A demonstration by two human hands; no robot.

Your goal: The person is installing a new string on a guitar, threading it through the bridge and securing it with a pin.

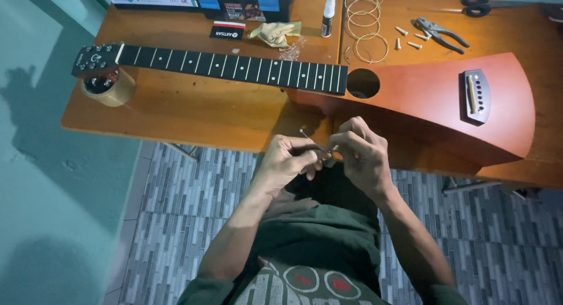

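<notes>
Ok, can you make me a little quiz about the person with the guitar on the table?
1. True or false: strings are stretched along the guitar neck.
2. What do the left hand and right hand pinch between them? A) scissors B) a thin wire string C) a cloth
3. What props up the guitar's headstock?

Key
1. False: the fretboard is bare, and coiled strings lie on the table.
2. B: a thin wire string, its end poking up past the left fingers.
3. A roll of tape.
</notes>
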